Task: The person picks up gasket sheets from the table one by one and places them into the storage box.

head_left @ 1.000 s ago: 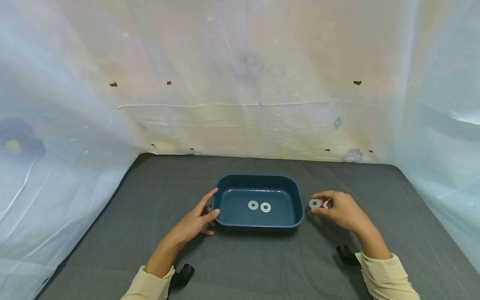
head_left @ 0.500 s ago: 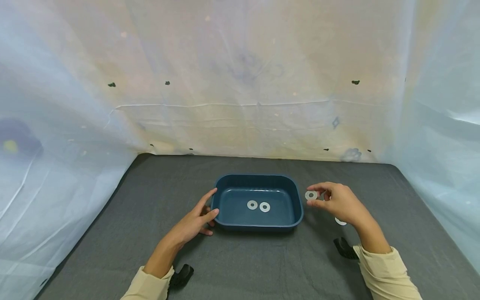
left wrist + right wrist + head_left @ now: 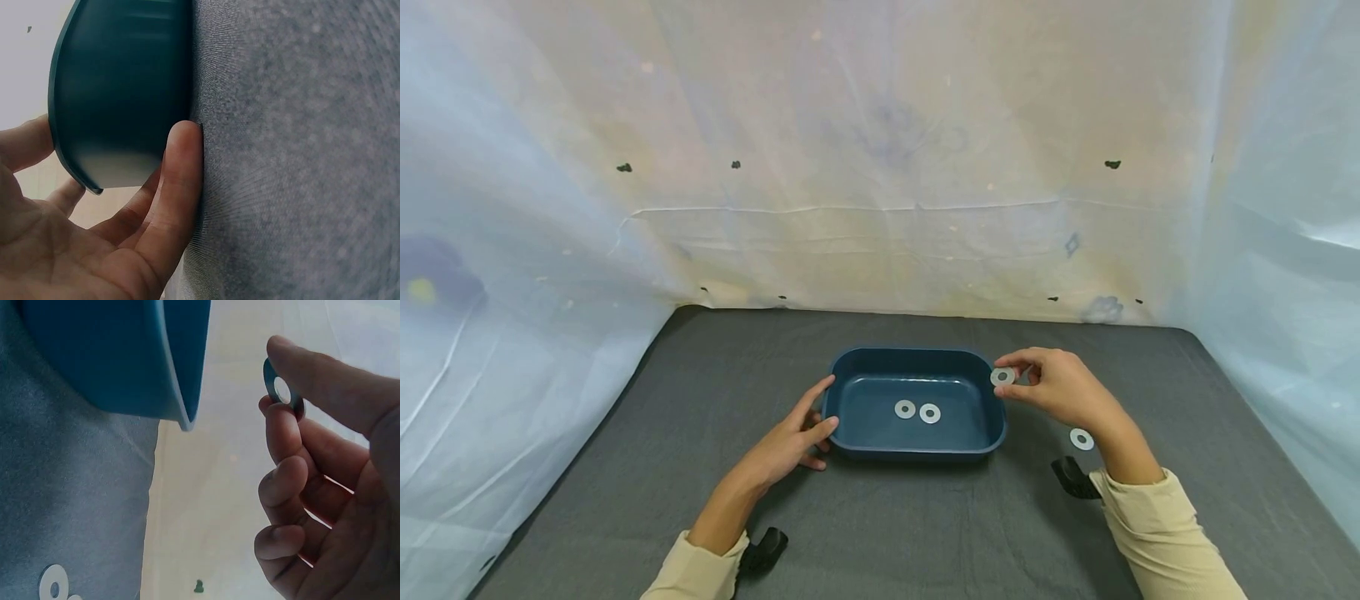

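Note:
A dark blue rectangular tub [image 3: 917,456] stands on the grey cloth, with two flat metal washers, one washer [image 3: 905,409] left of the other washer [image 3: 930,413], lying on its floor. My left hand [image 3: 790,446] rests against the tub's left end, its fairly straight fingers [image 3: 181,181] touching the outer wall and rim. Between thumb and fingertips, my right hand [image 3: 1063,387] pinches another washer [image 3: 1002,377] by its edges, just at the tub's right rim. In the right wrist view this pinched washer [image 3: 283,389] is raised beside the tub.
On the cloth under my right forearm lies a loose washer [image 3: 1082,439]. The right wrist view shows a sliver of another washer [image 3: 75,597] beside it. Patterned sheets [image 3: 887,167] hang behind and along both sides of the grey table [image 3: 880,542].
My right hand has lifted its washer and carried it left and away from me to the tub's rim, uncovering a washer on the cloth. The left hand and tub stay put.

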Tool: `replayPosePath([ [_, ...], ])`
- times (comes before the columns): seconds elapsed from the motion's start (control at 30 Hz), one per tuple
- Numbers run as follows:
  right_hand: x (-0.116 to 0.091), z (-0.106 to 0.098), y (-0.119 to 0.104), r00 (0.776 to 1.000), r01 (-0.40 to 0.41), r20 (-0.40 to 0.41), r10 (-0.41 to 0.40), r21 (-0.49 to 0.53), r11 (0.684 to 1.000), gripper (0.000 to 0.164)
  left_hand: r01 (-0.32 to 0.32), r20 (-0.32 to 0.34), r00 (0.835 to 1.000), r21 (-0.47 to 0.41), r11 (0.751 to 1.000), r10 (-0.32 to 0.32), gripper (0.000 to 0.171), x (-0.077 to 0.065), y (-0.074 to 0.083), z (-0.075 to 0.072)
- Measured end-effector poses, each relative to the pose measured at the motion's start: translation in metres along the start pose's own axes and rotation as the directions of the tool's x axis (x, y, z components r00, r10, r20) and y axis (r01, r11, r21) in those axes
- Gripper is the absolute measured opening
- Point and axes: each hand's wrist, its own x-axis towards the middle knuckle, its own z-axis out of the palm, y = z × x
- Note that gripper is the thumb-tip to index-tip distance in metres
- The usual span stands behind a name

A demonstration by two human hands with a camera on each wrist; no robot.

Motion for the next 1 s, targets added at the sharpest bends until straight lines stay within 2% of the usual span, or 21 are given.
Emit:
replayPosePath([
  [0.27, 0.014, 0.007, -0.010, 0.998, 0.025, 0.062, -0.023, -0.018, 1.000, 0.038, 0.010, -0.003, 1.000, -0.008, 1.000, -0.010, 0.066, 0.000, 0.000, 0.000],
  [0.4, 0.023, 0.015, -0.016, 0.994, 0.032, 0.106, -0.028, -0.036, 0.999, 0.036, -0.005, 0.005, 1.000, -0.002, 1.000, 0.005, 0.067, -0.001, 0.000, 0.000],
  [1.0, 0.057, 0.028, -0.038, 0.959, -0.002, 0.281, 0.038, -0.127, 0.992, 0.034, -0.016, 0.012, 1.000, -0.004, 1.000, 0.016, 0.068, -0.002, 0.001, 0.000],
])
